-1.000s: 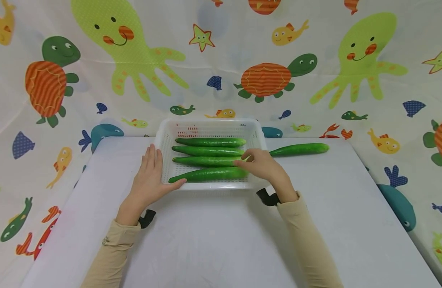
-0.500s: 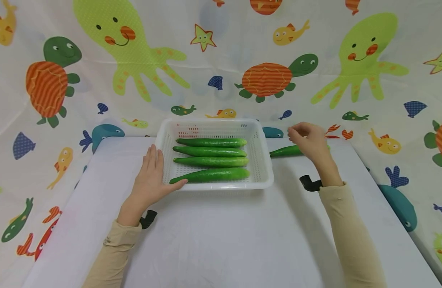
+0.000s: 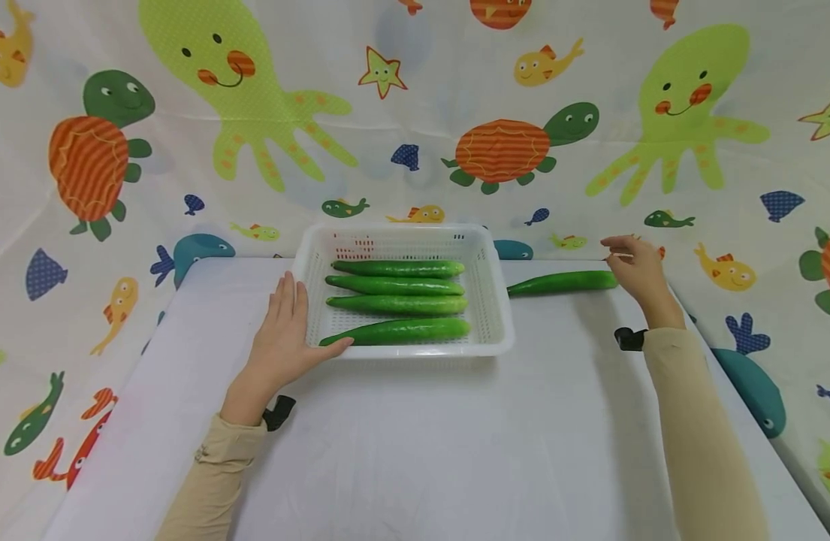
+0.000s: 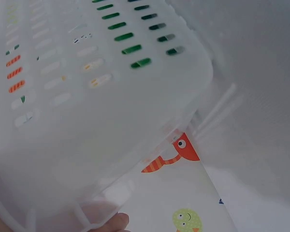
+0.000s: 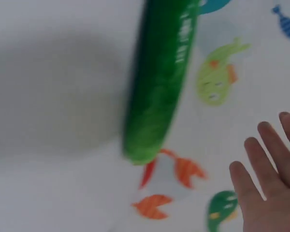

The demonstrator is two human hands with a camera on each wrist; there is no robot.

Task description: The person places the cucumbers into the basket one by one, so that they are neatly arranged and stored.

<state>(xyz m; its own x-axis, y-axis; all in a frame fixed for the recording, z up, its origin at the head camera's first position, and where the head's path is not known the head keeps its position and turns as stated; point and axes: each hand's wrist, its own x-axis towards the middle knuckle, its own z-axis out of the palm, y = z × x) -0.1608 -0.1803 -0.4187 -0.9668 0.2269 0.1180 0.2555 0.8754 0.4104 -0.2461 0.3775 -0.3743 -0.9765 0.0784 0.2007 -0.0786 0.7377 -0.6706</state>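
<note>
A white plastic basket [image 3: 492,315] with slotted walls holds several green cucumbers [image 3: 397,304] lying side by side. At its near left corner, my left hand [image 3: 276,342] rests with straight fingers along the left side and the thumb on the front rim. The left wrist view has the basket wall [image 4: 101,145] close up, with fingertips [image 4: 115,223] at the bottom. One loose cucumber [image 3: 563,282] lies on the table right of the basket. Just beyond its right end hovers my right hand [image 3: 638,274], fingers loosely spread and apart from it. The right wrist view shows that cucumber [image 5: 159,87] beside the hand.
A white cloth covers the table [image 3: 415,443]. Behind it hangs a curtain [image 3: 428,75] printed with sea animals, which also runs down both sides. Each wrist wears a small black camera mount [image 3: 279,413].
My right hand has moved from above the basket's right side, across the loose cucumber, to beyond its right end. The left hand, basket and cucumbers have stayed in place.
</note>
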